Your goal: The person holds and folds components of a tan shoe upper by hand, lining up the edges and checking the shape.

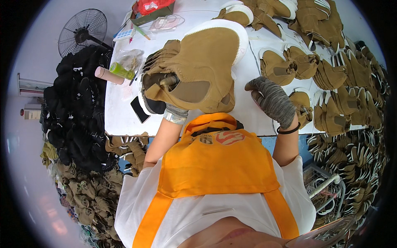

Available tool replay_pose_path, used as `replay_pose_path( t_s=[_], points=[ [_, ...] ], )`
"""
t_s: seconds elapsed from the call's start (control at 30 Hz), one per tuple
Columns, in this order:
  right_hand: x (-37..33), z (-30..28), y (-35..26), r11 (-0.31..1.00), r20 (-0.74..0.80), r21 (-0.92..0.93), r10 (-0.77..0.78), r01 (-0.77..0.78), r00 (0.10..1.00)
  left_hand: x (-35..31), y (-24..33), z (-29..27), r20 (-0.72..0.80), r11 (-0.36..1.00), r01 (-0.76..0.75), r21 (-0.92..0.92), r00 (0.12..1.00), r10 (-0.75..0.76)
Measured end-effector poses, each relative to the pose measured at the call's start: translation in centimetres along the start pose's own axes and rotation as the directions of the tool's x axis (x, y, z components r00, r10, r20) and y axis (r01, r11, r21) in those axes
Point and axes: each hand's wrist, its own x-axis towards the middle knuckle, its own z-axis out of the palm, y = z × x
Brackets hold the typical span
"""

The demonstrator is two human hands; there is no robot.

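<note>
Close in front of me, a brown shoe upper (206, 51) with a white stitched edge is raised above the white table (244, 120). My left hand (177, 110), in a grey knit glove with silvery tape at the wrist, reaches up into it from below. A gloved fingertip shows through the upper's opening, while the rest of that hand is hidden. More brown layers are bunched at the upper's left side. My right hand (273, 101), also gloved in grey, hovers right of the upper with fingers extended and nothing in it. Brown uppers (277, 68) lie just beyond it.
Several rows of brown uppers (331, 74) cover the table's right side. At left lie a phone (139, 109), a pink bottle (108, 75) and a green bottle (122, 70). Black uppers (76, 107) are heaped beside the table, below a fan (82, 33). A wire cart (324, 188) stands at right.
</note>
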Motion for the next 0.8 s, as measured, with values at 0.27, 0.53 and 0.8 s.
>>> replay_pose_path(
  t_s=[0.27,0.53,0.8],
  points=[
    [1.2,2.8,-1.1,0.686,-0.015,0.724,0.12,-0.072,0.993,-0.1,-0.2,0.2,0.008,0.999,-0.007,0.049,1.0,0.006],
    [1.6,2.6,-4.3,0.376,0.086,0.924,-0.017,-0.074,0.996,-0.5,0.3,0.9,0.028,0.992,-0.035,0.125,0.999,0.032],
    [1.9,3.1,-3.9,0.419,-0.015,0.908,0.002,0.012,1.0,-1.0,1.3,1.5,0.058,0.967,-0.081,0.24,0.996,0.07]
  ],
)
